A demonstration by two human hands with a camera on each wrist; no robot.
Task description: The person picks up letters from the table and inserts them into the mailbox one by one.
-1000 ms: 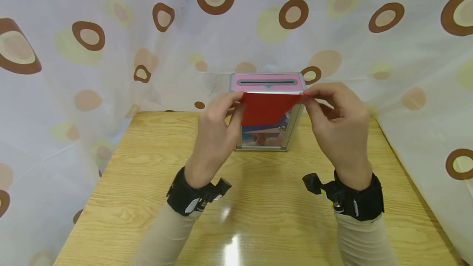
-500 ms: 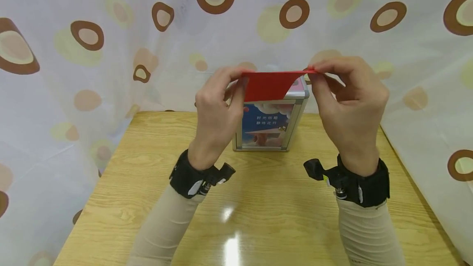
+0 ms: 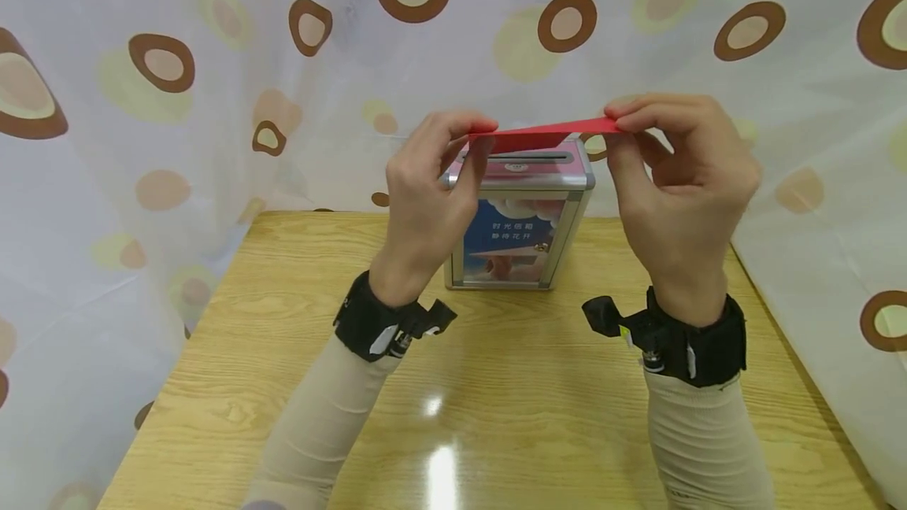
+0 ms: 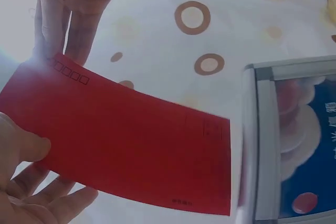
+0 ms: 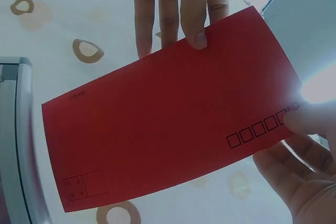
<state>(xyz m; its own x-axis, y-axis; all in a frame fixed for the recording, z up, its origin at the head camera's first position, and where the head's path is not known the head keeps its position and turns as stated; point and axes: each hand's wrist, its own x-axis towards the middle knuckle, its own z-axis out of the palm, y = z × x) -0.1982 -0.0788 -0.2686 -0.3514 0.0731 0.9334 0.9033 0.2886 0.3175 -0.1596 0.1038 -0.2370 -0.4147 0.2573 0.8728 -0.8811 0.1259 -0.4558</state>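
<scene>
A red envelope [image 5: 168, 108] with a row of small printed squares is stretched between both hands. My left hand [image 3: 435, 195] pinches one long edge of it between thumb and fingers. On the opposite edge my right hand [image 3: 683, 195] does the same, near the corner with the squares. In the head view the envelope is seen nearly edge-on, above the top of a mailbox [image 3: 517, 238]. The mailbox stands upright, with a pink top, silver frame and blue picture front. Its slot [image 3: 538, 157] shows just behind the envelope, the left end partly covered by my left hand.
The mailbox rests on a wooden table [image 3: 510, 384] near its back edge. Behind and at both sides hangs a white patterned curtain [image 3: 340, 85] with brown rings. A small lock [image 3: 542, 247] sits on the mailbox front.
Both hands have risen with the envelope from in front of the mailbox to above its top. The envelope has tilted from a broad hanging face to nearly edge-on, its right side now higher.
</scene>
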